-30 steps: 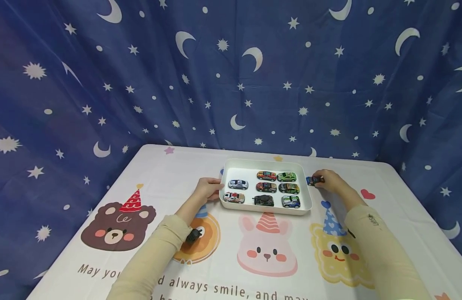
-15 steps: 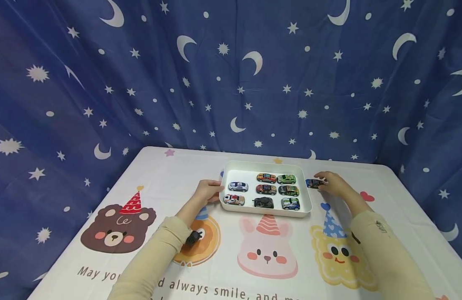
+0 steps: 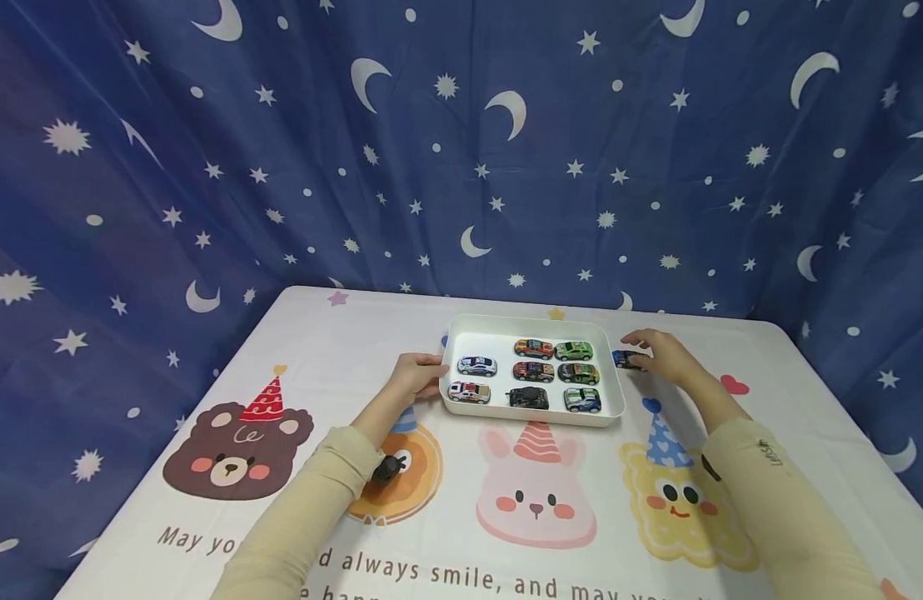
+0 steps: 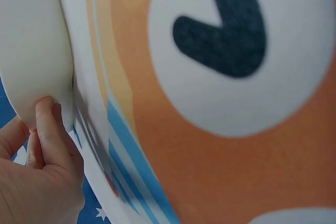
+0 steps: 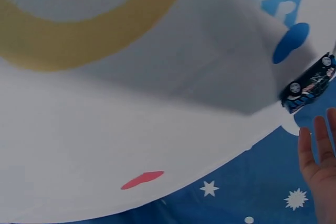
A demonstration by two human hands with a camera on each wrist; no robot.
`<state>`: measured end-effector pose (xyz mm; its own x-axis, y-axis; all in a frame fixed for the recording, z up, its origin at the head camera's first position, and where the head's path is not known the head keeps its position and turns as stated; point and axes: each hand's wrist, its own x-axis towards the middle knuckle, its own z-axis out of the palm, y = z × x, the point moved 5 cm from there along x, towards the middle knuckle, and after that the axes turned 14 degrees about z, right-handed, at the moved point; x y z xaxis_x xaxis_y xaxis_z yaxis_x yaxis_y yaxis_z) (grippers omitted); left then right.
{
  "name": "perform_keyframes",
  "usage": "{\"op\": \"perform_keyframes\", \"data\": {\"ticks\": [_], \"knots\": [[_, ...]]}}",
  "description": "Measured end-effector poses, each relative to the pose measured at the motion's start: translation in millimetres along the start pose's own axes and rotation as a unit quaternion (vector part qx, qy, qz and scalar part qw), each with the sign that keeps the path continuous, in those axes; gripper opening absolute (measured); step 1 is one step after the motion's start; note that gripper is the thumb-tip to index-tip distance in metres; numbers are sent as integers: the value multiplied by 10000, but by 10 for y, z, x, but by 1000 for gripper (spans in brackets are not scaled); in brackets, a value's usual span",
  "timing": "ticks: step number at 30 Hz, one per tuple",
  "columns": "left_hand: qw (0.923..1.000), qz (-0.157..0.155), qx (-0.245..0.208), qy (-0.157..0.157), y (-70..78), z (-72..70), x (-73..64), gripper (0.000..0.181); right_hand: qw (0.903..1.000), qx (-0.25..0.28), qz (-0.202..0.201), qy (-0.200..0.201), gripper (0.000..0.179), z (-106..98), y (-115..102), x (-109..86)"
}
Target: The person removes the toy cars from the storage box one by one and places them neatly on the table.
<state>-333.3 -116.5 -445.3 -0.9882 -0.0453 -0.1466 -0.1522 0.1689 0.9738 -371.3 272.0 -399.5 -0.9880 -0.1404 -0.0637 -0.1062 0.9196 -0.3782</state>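
My right hand [image 3: 666, 357] hangs beside a dark, blue-marked car [image 3: 625, 358], fingers straight; my left hand [image 3: 414, 377] pinches the white tray [image 3: 499, 412].

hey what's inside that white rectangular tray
The white rectangular tray holds seven small multicoloured toy cars and one black toy vehicle. Whatever lies directly beneath them is covered.

Tray [image 3: 486, 342]: plain white. Car [image 3: 625, 359] outside it: blue and black. Curtain [image 3: 431, 158]: deep blue, scattered white moons and stars. Surface [image 3: 356, 350]: white, printed brown bear [image 3: 229, 454], pink rabbit [image 3: 536, 506]. Sleeves [image 3: 787, 500]: cream, dark lettering on one.
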Motion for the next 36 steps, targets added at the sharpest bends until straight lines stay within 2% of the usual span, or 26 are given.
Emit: {"op": "perform_keyframes", "data": {"ticks": [11, 17, 22, 28, 36], "knots": [[10000, -52, -31, -25, -50, -3, -18, 34, 9997, 31, -238, 97, 31, -35, -233, 54], [9998, -157, -124, -50, -70, -5, -5, 36, 9985, -226, -491, 113, 32, -49, -450, 10], [9999, -103, -64, -72, -43, 5, 28, 35, 9969, -423, -656, 126, 32, -91, -665, -38], [9999, -121, -22, 1, -27, -27, -5, 34, 9968, -290, -747, -35, 32, -29, -933, -54], [10000, -82, -19, 7, -22, -22, -5, 35, 9933, -171, -1131, -150, 32, 32, -1209, -106]]}}
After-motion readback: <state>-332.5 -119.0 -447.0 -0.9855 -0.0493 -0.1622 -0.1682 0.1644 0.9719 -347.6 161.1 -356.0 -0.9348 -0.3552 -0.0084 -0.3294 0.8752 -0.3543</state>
